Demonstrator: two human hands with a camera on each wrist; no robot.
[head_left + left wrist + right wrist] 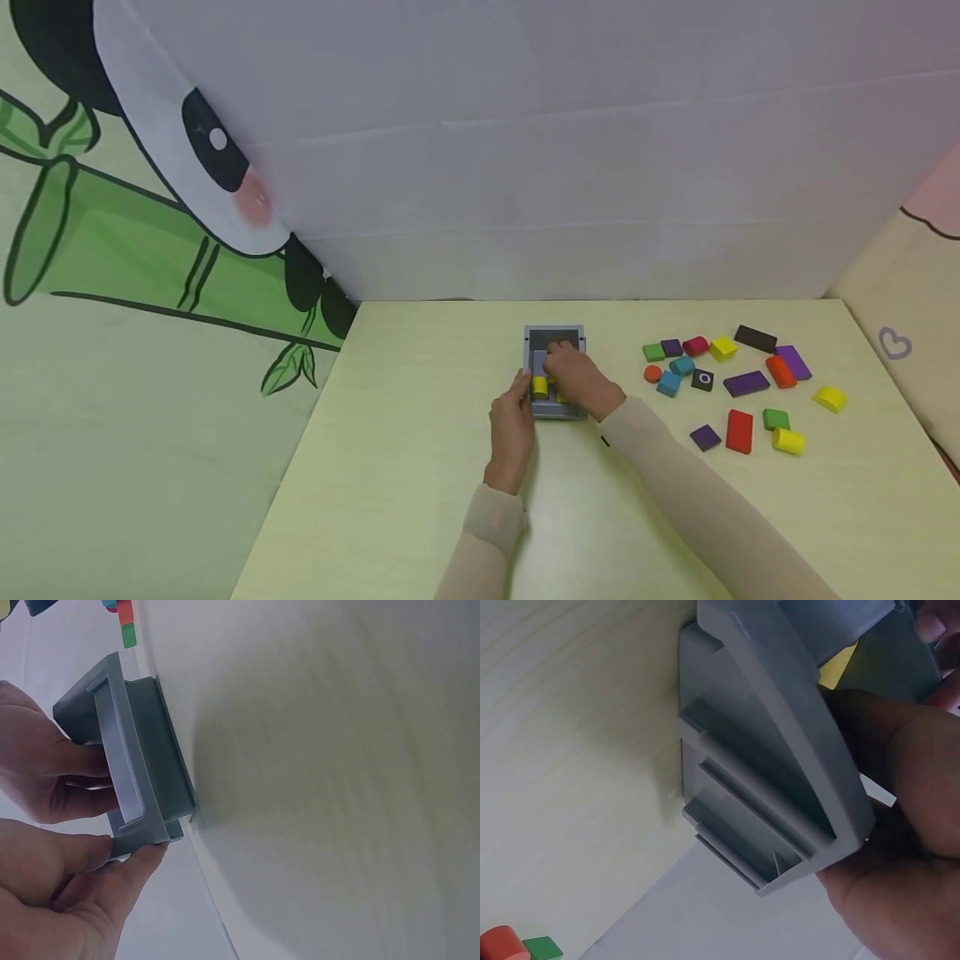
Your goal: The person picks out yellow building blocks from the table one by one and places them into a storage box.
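A grey rectangular box point(555, 412) sits on the table with its open top up. My left hand point(513, 433) pinches its left rim between thumb and fingers; in the left wrist view that hand point(67, 900) is at a rim corner. My right hand point(576, 377) reaches over the right side, its fingers down inside the box. Its fingertips are hidden by the walls, so I cannot tell what they hold. A yellow cylinder point(540, 387) stands inside near the left hand, and another bit of yellow point(561, 397) shows under the right hand.
Right of the box lie scattered coloured blocks, among them a red block point(739, 432), a yellow cylinder point(788, 442), a purple block point(746, 384) and a black block point(756, 338). A pale wall covering point(555, 200) rises behind the table's back edge.
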